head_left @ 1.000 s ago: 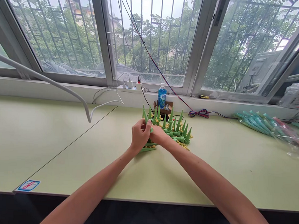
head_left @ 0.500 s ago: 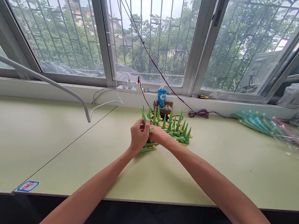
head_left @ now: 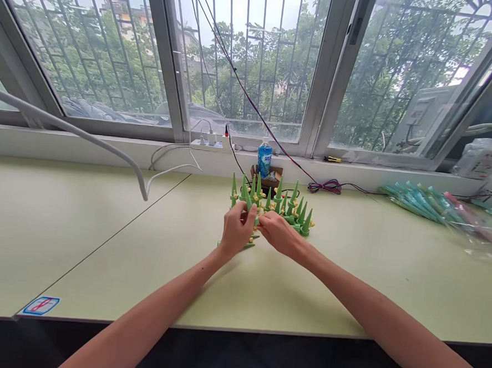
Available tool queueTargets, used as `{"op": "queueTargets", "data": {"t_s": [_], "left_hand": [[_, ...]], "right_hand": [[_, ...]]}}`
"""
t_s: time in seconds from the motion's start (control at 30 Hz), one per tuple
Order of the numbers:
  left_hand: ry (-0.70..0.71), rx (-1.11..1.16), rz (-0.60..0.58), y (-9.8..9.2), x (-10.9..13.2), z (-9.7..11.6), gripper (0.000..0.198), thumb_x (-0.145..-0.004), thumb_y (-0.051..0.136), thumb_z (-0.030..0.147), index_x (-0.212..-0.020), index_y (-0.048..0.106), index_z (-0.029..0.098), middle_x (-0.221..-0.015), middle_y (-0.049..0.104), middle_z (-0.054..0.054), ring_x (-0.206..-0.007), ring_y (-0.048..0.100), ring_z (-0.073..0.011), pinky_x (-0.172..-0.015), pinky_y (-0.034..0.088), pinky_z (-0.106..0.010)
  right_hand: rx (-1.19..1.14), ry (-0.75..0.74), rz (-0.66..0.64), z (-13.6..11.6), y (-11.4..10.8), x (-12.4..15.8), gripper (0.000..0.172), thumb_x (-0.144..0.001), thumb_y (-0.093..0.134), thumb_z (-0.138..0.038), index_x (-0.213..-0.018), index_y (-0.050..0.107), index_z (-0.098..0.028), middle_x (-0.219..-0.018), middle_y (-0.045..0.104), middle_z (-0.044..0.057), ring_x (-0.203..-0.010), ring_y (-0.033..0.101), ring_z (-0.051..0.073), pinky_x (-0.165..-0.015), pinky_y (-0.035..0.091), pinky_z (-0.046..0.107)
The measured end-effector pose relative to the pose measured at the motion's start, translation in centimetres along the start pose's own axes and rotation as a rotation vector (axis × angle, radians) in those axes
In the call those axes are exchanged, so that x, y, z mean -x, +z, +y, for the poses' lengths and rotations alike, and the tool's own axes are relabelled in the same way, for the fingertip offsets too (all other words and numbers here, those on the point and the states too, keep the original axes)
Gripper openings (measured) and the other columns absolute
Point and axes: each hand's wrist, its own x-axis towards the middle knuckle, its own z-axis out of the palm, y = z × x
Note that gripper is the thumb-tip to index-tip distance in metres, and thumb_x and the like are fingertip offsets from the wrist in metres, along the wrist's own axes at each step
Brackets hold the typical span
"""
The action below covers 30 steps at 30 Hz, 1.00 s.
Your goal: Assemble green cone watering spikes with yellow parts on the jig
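Observation:
A cluster of green cone-shaped plastic spikes with small yellow parts (head_left: 284,206) stands on the pale green table (head_left: 101,236) near the window. My left hand (head_left: 237,230) is closed around one green spike (head_left: 250,202) whose tip points up and left. My right hand (head_left: 279,233) meets it from the right, fingers pinched at the base of the same spike. A few green pieces (head_left: 251,241) lie flat on the table beneath my left hand.
A blue bottle (head_left: 265,158) and a small brown box (head_left: 271,174) stand behind the cluster. Red and black wires (head_left: 327,185) run along the sill. Bags of teal parts (head_left: 426,200) lie at the right. A white cable (head_left: 86,138) hangs over the left side.
Both hands have drawn slightly towards me and to the right with the green spike between them. My right hand has come out from behind the left and shows more.

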Motion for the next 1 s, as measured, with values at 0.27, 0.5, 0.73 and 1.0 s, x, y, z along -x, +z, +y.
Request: {"op": "queueTargets", "data": {"t_s": [0.27,0.5,0.73,1.0], "left_hand": [[0.000,-0.109,-0.160,0.8,0.7,-0.7,0.035,-0.087,0.050,0.043,-0.064,0.036,0.021,-0.049,0.032,0.007,-0.040,0.031,-0.0080,-0.043,0.025,-0.024],[0.001,-0.134,-0.234,0.8,0.7,-0.9,0.033,-0.088,0.048,0.043,-0.066,0.040,0.019,-0.056,0.039,0.005,-0.042,0.034,-0.0072,-0.042,0.026,-0.023],[-0.108,-0.004,-0.265,0.6,0.6,-0.9,0.033,-0.088,0.048,0.046,-0.071,0.042,0.018,-0.070,0.051,0.002,-0.044,0.046,-0.0066,-0.041,0.034,-0.021],[-0.189,0.135,-0.285,0.9,0.6,-1.6,0.032,-0.083,0.057,0.048,-0.074,0.050,0.017,-0.068,0.055,0.001,-0.049,0.048,-0.0082,-0.043,0.040,-0.020]], "right_hand": [[-0.110,0.060,-0.024,0.4,0.7,3.2,0.017,-0.092,0.046,-0.017,-0.079,0.056,-0.015,-0.078,0.058,0.005,-0.075,0.050,0.016,-0.069,0.039,0.026],[-0.278,0.136,0.056,0.6,0.8,3.2,0.026,-0.090,0.049,-0.016,-0.115,0.053,-0.015,-0.086,0.061,0.006,-0.077,0.054,0.017,-0.070,0.041,0.028],[-0.384,0.114,0.217,1.7,0.9,3.0,0.026,-0.092,0.045,-0.016,-0.113,0.061,-0.018,-0.086,0.060,0.006,-0.075,0.056,0.017,-0.072,0.044,0.029],[-0.624,0.258,0.371,1.0,0.7,2.7,0.020,-0.092,0.048,-0.028,-0.101,0.063,-0.018,-0.090,0.066,0.006,-0.077,0.061,0.016,-0.067,0.047,0.027]]}}
